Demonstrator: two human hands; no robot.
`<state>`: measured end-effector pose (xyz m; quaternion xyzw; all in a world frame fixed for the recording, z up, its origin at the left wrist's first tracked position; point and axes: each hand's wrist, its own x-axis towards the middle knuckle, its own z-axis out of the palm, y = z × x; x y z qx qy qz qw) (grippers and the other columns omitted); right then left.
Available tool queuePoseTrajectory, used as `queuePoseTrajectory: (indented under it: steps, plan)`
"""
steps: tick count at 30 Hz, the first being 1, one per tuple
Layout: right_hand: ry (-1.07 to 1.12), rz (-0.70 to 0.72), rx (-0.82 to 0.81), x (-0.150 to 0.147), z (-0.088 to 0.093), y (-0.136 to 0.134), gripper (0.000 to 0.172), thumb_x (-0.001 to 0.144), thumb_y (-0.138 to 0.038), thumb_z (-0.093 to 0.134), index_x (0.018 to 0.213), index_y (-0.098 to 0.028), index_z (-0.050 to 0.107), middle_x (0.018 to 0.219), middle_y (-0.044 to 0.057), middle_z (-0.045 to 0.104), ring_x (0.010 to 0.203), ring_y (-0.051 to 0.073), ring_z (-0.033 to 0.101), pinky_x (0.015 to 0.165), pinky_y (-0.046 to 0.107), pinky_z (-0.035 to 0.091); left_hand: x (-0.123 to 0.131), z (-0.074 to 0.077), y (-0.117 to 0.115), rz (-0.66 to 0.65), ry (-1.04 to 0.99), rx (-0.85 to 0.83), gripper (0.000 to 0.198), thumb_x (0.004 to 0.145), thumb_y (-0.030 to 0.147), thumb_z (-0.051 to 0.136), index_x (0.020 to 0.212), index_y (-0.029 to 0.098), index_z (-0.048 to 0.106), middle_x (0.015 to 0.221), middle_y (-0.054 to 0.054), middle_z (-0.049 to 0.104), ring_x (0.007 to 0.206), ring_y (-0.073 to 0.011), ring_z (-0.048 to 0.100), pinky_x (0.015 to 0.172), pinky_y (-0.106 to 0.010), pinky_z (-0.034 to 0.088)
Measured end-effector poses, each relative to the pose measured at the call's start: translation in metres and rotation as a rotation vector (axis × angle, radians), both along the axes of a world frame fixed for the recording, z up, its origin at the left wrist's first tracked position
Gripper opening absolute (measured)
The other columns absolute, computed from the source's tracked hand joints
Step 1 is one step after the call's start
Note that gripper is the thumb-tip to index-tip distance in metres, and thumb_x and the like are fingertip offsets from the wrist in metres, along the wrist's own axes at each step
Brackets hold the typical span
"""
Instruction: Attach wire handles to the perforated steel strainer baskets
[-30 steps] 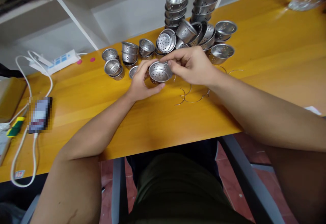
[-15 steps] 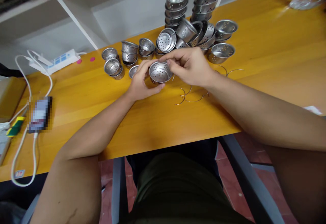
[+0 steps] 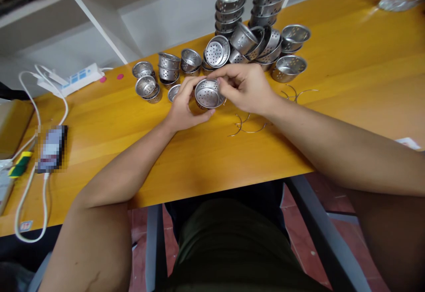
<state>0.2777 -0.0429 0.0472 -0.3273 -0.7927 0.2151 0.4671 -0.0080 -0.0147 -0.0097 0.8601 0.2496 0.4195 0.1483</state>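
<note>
Perforated strainer cup (image 3: 209,93) sits just above the bench (image 3: 348,75), near the middle of it, mouth up and tipped toward the person, caught between both hands. The left hand (image 3: 182,108) wraps its fingers around the wall from 8 o'clock. The right hand (image 3: 247,88) closes its fingers in a pinch on the rim at about 2 o'clock; whether a wire is also nipped there I cannot tell. It looks like thin pressed steel, so probably light, stiff and rather slick. The rolled rim and the side wall seem the surest places to grip, while the holed floor gives little purchase. At 5 o'clock from the cup, thin wire loops (image 3: 249,126) lie loose on the bench, easy to snag with a wrist. At 12 to 1 o'clock a tumbled heap of cups (image 3: 255,44) crowds close behind the right hand, with two tall stacks (image 3: 232,4) beyond it that a knock could topple. A smaller group of cups (image 3: 148,86) stands at 9 o'clock. Farther out at 9 to 10 o'clock lie a power strip (image 3: 78,79) and a white cable (image 3: 31,194) — well apart.
</note>
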Motion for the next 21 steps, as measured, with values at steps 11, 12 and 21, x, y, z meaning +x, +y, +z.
queuePoseTrajectory:
  steps: [11,12,21]
  plan:
    - [-0.064,-0.014,0.177,-0.022,-0.009,-0.02,0.032,0.122,-0.038,0.066,0.135,-0.025,0.092,0.115,0.01,0.091,0.1,0.029,0.083,0.098,0.046,0.066,0.012,0.004,-0.018,0.055,0.019,-0.036,0.121,0.094,0.104,0.1,0.184,0.044,0.044,0.179,-0.013,0.064,0.181,-0.0501,0.066,0.154,-0.081,0.059]
    - [-0.072,-0.007,0.183,-0.022,-0.009,-0.021,0.033,0.122,-0.037,0.065,0.135,-0.025,0.092,0.114,0.009,0.091,0.099,0.029,0.083,0.098,0.045,0.065,0.012,0.005,-0.019,0.063,0.021,-0.042,0.117,0.097,0.101,0.1,0.183,0.043,0.046,0.178,-0.013,0.065,0.182,-0.0497,0.065,0.155,-0.081,0.058]
    - [-0.373,0.315,0.258,0.015,0.019,-0.009,0.017,0.122,-0.033,0.07,0.125,-0.026,0.085,0.111,0.004,0.082,0.094,0.023,0.072,0.091,0.038,0.055,0.008,0.013,-0.015,0.102,0.119,-0.033,0.1,0.102,0.099,0.094,0.173,0.039,0.057,0.175,-0.013,0.071,0.177,-0.0492,0.069,0.155,-0.083,0.058]
